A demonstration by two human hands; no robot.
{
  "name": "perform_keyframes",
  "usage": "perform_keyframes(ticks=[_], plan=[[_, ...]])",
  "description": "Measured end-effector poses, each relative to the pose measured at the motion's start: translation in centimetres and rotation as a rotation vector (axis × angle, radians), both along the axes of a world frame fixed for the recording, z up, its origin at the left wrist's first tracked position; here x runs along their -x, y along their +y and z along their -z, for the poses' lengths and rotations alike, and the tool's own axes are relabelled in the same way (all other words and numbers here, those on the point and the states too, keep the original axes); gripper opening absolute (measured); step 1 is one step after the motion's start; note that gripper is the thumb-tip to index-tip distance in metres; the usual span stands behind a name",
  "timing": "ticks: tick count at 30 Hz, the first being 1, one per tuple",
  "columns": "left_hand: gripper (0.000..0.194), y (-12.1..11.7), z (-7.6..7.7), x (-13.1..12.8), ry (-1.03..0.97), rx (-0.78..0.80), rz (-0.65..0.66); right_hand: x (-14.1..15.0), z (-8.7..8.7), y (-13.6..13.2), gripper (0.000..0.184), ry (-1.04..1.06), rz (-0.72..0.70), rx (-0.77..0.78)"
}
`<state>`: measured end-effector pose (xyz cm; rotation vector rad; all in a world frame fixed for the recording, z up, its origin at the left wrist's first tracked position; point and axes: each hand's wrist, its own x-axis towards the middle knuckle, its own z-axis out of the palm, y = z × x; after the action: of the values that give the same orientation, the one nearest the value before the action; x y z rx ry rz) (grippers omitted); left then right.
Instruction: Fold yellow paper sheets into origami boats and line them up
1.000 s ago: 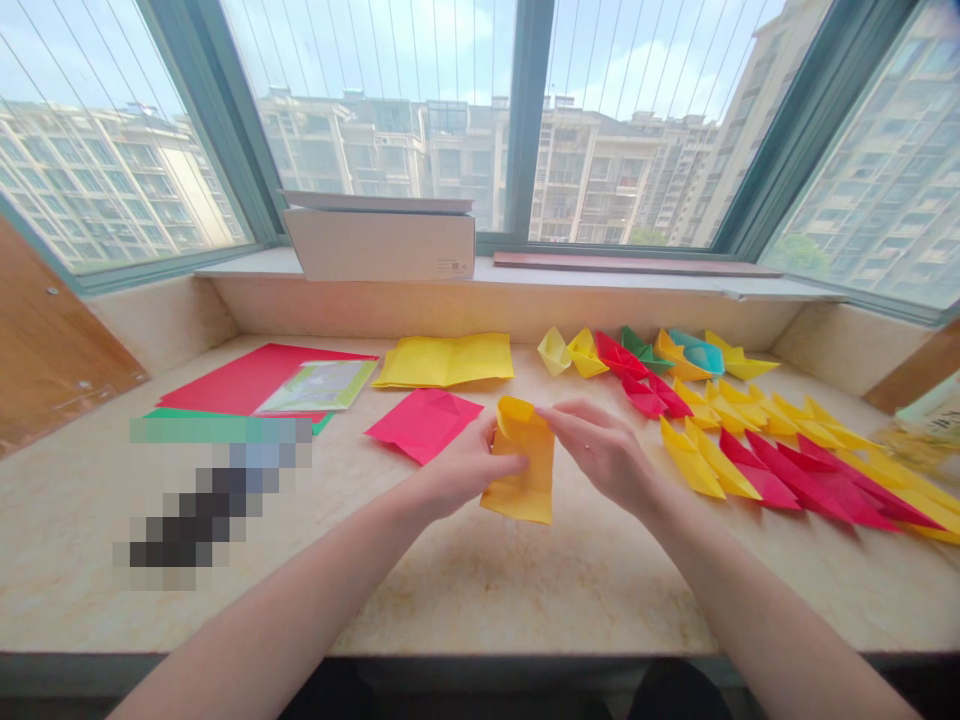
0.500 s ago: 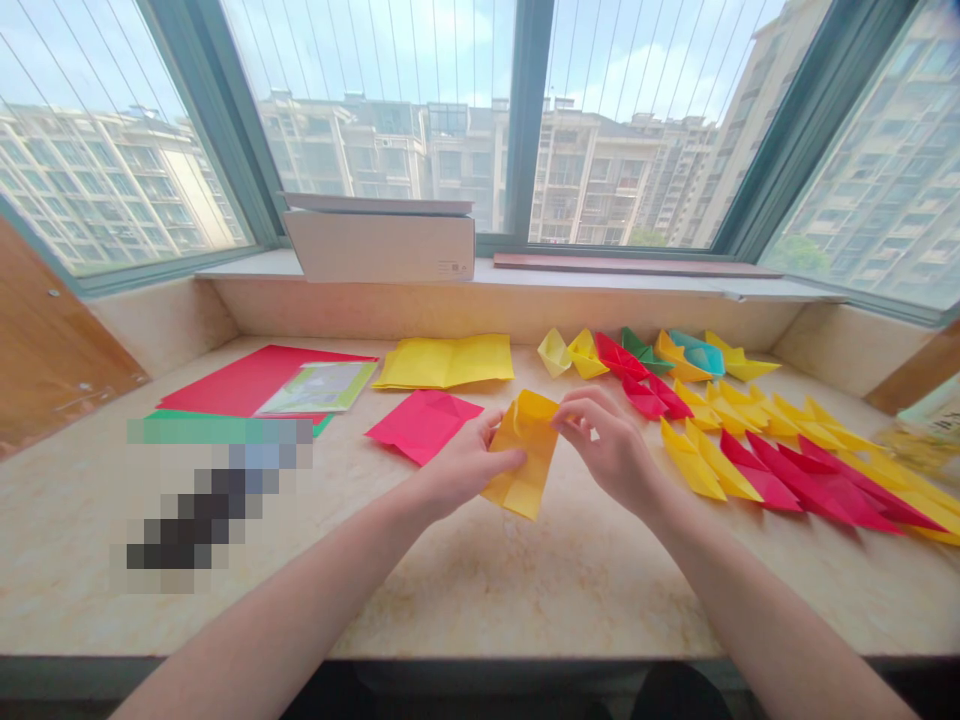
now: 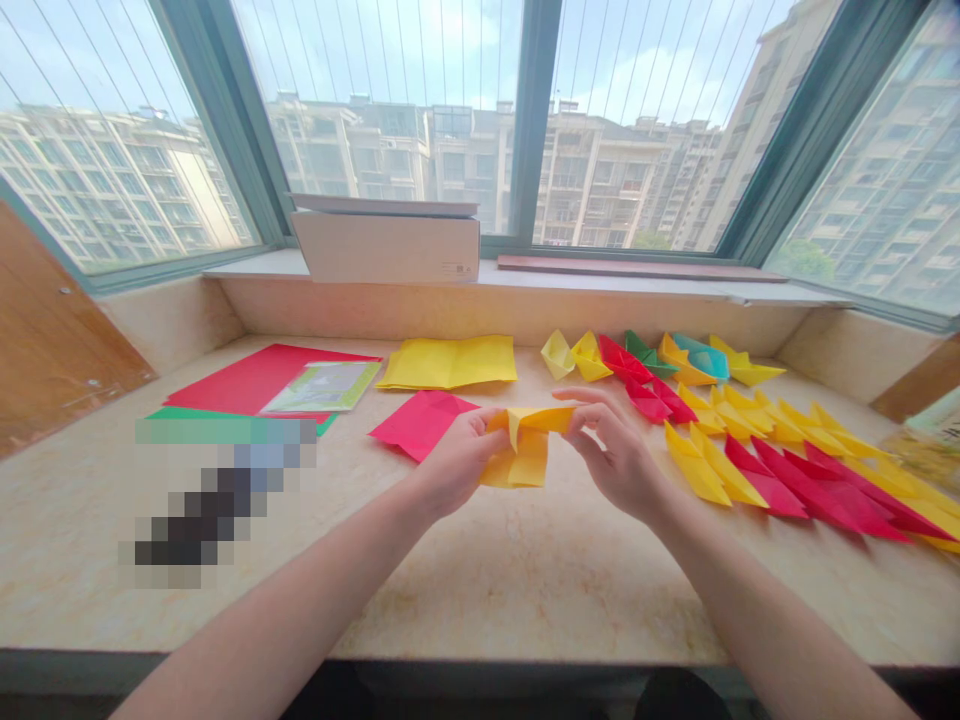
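Observation:
A partly folded sheet of yellow paper (image 3: 531, 458) is held up over the countertop between both hands. My left hand (image 3: 459, 455) pinches its left side, thumb in front. At its upper right corner, my right hand (image 3: 611, 445) has thumb and fingertips closed on the paper's edge. The top of the sheet flares out to the right, and a small flap stands at its middle. Behind my left hand lies a creased pink-red paper sheet (image 3: 412, 422), partly covered by the hand.
Folded yellow sheets (image 3: 450, 362) lie farther back. To the left are red sheets (image 3: 225, 378), a green sheet (image 3: 202, 425), a clear packet (image 3: 326, 386) and a blurred-out object (image 3: 199, 515). Rows of folded paper boats (image 3: 701, 470) fill the right side. A white box (image 3: 390, 245) stands on the sill.
The yellow paper has turned from a tilted upright rectangle to a wider shape, its top edge now spread to the right. My right hand has moved slightly right and down with that edge.

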<state>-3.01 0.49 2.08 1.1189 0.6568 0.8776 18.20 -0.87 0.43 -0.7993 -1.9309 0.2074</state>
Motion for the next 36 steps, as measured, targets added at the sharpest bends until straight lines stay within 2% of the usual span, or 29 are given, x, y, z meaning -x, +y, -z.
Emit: perform_keyframes(ticks=[11, 19, 22, 25, 32, 36], plan=[[0.038, -0.8, -0.1, -0.5, 0.035, 0.059, -0.086, 0.2, 0.3, -0.3, 0.009, -0.100, -0.035, -0.017], [0.031, -0.3, 0.4, -0.3, 0.037, 0.042, -0.065, 0.0, 0.2, -0.2, 0.009, -0.106, -0.024, -0.028], [0.036, -0.3, 0.2, -0.2, 0.026, 0.040, -0.064, -0.1, 0.1, 0.0, 0.009, -0.074, -0.018, -0.022], [0.043, -0.4, -0.1, -0.1, -0.004, 0.029, -0.039, -0.2, 0.1, 0.2, 0.007, -0.026, -0.014, 0.017], [0.042, -0.6, -0.4, 0.1, -0.045, 0.057, 0.015, 0.1, 1.1, 0.4, 0.005, 0.174, -0.010, 0.197], [0.037, -0.2, 0.2, 0.0, 0.016, -0.054, 0.023, 1.0, 1.1, 0.1, 0.012, 0.265, -0.019, 0.323]])
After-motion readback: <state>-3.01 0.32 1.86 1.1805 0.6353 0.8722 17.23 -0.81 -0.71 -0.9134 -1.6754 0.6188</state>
